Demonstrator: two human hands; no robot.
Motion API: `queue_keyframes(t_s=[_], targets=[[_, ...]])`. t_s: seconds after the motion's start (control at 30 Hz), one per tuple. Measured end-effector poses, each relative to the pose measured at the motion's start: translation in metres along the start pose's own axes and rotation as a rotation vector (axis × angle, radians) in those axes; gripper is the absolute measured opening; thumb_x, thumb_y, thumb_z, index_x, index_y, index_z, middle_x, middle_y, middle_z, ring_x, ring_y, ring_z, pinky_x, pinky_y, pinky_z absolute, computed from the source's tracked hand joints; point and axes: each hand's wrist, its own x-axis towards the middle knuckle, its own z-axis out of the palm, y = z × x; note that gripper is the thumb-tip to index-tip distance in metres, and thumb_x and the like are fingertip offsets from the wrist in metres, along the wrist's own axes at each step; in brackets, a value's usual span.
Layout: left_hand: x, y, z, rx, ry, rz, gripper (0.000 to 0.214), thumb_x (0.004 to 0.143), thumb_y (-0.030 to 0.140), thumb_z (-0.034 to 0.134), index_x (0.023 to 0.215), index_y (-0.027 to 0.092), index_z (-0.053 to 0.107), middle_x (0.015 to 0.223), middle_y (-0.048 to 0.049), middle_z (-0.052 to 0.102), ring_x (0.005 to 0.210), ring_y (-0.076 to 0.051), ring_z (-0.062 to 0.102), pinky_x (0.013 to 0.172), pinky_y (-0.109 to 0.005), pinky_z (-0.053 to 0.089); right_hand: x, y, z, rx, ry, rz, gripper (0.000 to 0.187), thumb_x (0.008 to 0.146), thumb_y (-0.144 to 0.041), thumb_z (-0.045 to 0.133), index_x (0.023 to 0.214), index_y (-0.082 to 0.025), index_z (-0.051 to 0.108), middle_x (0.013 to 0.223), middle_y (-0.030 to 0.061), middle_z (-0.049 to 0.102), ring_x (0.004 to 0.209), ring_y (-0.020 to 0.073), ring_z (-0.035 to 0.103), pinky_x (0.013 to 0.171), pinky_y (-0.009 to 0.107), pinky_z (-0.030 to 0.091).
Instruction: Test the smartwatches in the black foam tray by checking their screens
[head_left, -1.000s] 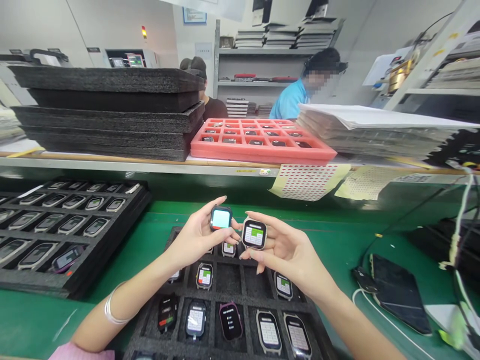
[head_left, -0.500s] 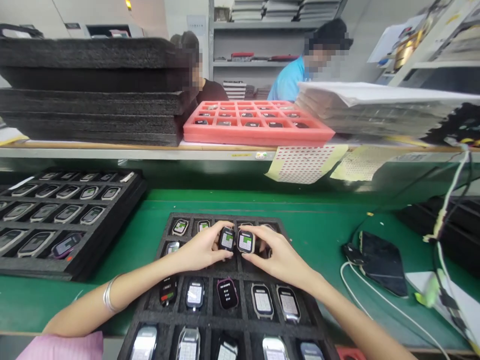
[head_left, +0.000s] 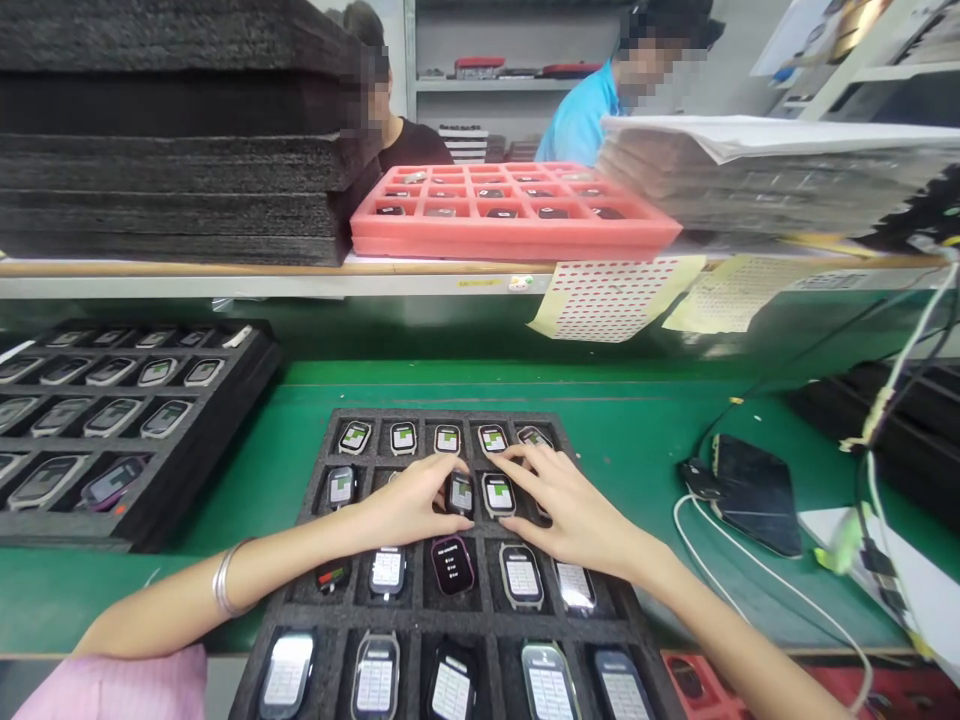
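A black foam tray (head_left: 491, 628) with rows of square compartments lies in front of me, holding smartwatches with lit screens. My left hand (head_left: 420, 497) pinches a dark smartwatch (head_left: 460, 493) between thumb and fingers, over a compartment in the second row. Just right of it, a light-framed smartwatch (head_left: 499, 494) rests in its compartment. My right hand (head_left: 566, 500) hovers around that one, index finger above and thumb below, spread apart. Nearer to me sits a purple-rimmed smartwatch (head_left: 453, 566) showing white text. My hands partly hide compartments on both sides.
Another black foam tray (head_left: 247, 395) of watches stands at left. On the shelf are stacked black foam trays (head_left: 172, 160) and a pink tray (head_left: 517, 240). A dark phone-like device (head_left: 756, 495) and white cable (head_left: 690, 560) lie right. Two people are beyond the shelf.
Both hands have come down and slightly apart. The light-framed watch now lies in a compartment with my right fingers opened around it. My left hand still grips the dark watch. The view has tilted down.
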Motion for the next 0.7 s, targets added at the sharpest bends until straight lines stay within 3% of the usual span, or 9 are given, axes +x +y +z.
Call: queue_keyframes(t_s=[0.1, 0.2, 0.47, 0.6, 0.7], targets=[[-0.003, -0.004, 0.000, 0.032, 0.044, 0.058, 0.042, 0.078, 0.027, 0.067, 0.115, 0.020, 0.048, 0.114, -0.0090, 0.057, 0.096, -0.022, 0.061, 0.080, -0.034, 0.053, -0.009, 0.004, -0.002, 0.027, 0.020, 0.034, 0.056, 0.086, -0.030, 0.063, 0.138, -0.024, 0.044, 0.126, 0.0122, 0.052, 0.116, 0.0306, 0.048, 0.097, 0.050, 0.041], [-0.002, -0.003, 0.001, 0.243, 0.029, 0.131, 0.045, 0.080, 0.028, 0.066, 0.119, 0.017, 0.047, 0.117, -0.0124, 0.057, 0.110, -0.027, 0.055, 0.093, -0.041, 0.048, -0.016, 0.009, -0.002, 0.082, 0.041, 0.050, 0.047, 0.091, -0.029, 0.056, 0.136, -0.025, 0.046, 0.124, 0.0105, 0.053, 0.118, 0.0280, 0.048, 0.098, 0.046, 0.042], [-0.003, 0.028, 0.003, 0.864, -0.007, 0.100, 0.038, 0.082, 0.036, 0.064, 0.106, 0.007, 0.057, 0.106, -0.0184, 0.058, 0.100, -0.035, 0.054, 0.083, -0.048, 0.047, -0.037, 0.015, -0.003, 0.175, 0.113, 0.116, 0.034, 0.096, -0.029, 0.048, 0.130, -0.027, 0.050, 0.122, 0.0086, 0.054, 0.115, 0.0248, 0.051, 0.098, 0.042, 0.044], [-0.009, 0.027, -0.004, 0.828, -0.041, 0.084, 0.037, 0.084, 0.036, 0.062, 0.108, 0.008, 0.055, 0.111, -0.0172, 0.058, 0.102, -0.033, 0.054, 0.085, -0.046, 0.047, -0.048, 0.018, -0.002, 0.180, 0.165, 0.162, 0.033, 0.096, -0.031, 0.049, 0.128, -0.027, 0.050, 0.120, 0.0078, 0.055, 0.113, 0.0244, 0.053, 0.097, 0.041, 0.044], [-0.013, 0.023, -0.016, 0.672, -0.022, 0.109, 0.059, 0.082, 0.045, 0.064, 0.127, 0.013, 0.045, 0.121, -0.0164, 0.055, 0.111, -0.032, 0.052, 0.091, -0.046, 0.046, -0.057, 0.019, 0.000, 0.179, 0.226, 0.199, 0.032, 0.095, -0.031, 0.049, 0.127, -0.027, 0.051, 0.121, 0.0074, 0.055, 0.114, 0.0248, 0.053, 0.099, 0.042, 0.043]])
